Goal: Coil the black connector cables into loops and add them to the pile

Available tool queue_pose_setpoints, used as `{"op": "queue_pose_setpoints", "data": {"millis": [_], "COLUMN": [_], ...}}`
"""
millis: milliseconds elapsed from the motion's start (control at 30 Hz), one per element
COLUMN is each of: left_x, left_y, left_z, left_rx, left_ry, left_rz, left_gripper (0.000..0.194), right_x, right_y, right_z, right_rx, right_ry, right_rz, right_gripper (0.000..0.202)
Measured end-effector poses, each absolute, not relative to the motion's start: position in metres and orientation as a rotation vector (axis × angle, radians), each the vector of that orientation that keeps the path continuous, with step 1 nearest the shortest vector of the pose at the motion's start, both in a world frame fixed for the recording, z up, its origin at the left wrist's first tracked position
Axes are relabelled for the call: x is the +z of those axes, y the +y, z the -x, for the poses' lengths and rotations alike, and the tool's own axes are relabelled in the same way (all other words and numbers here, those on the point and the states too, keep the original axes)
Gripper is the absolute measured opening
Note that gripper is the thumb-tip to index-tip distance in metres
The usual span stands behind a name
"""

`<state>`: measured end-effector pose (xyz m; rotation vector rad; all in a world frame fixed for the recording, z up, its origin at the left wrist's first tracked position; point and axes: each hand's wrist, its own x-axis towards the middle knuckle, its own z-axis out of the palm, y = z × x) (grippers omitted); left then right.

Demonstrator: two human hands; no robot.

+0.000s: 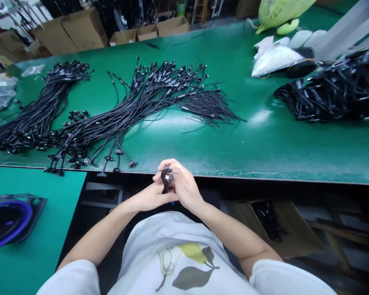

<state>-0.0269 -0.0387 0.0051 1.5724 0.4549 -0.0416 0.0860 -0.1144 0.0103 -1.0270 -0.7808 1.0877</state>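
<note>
Small coiled black cable (164,180) with a metal-tipped plug (168,177), held between both hands, in front of the bench's near edge and above the wearer's lap. Left hand (150,198): clamped on the coil from the left, thumb lying below it, other fingers partly hidden. Right hand (186,187): fingers curled together over the coil from the right.

Green bench (197,151) just beyond the hands. Nearest stock on it: middle cable bundle (126,112), long and black, laid diagonally, some flanged connectors hanging over the near edge. Thin black wires (209,104) fan out at its far right. Left cable bundle (53,98) beside it, near ends overlapping. Well to the right: heap of looped black cables (335,92), white plastic bag (275,60) behind it.

Lower left: purple-rimmed round device (30,213) on a second green surface (55,188). Lower right, under bench level: open cardboard box (298,229), dark items inside.
</note>
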Motion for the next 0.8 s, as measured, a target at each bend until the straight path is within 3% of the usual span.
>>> {"op": "queue_pose_setpoints", "data": {"millis": [233, 400, 567, 800], "left_x": [-0.008, -0.005, -0.013, -0.01], "left_y": [-0.06, -0.079, -0.086, -0.058], "left_z": [0.032, 0.023, 0.006, 0.014], "left_rx": [-0.226, -0.05, 0.093, -0.062], "left_ry": [0.3, 0.393, 0.501, 0.526], "left_rz": [-1.03, -0.729, -0.884, -1.061], "left_gripper": [0.053, 0.064, 0.06, 0.054], "right_x": [0.008, 0.009, 0.005, 0.019], "right_y": [-0.118, -0.122, -0.117, -0.128], "right_z": [-0.1, -0.118, -0.124, -0.168], "right_rx": [1.439, 1.391, 1.044, 0.048], "right_ry": [-0.538, -0.673, -1.013, -2.054], "right_rz": [0.877, 0.981, 1.175, 1.331], "right_gripper": [0.049, 0.044, 0.044, 0.038]}}
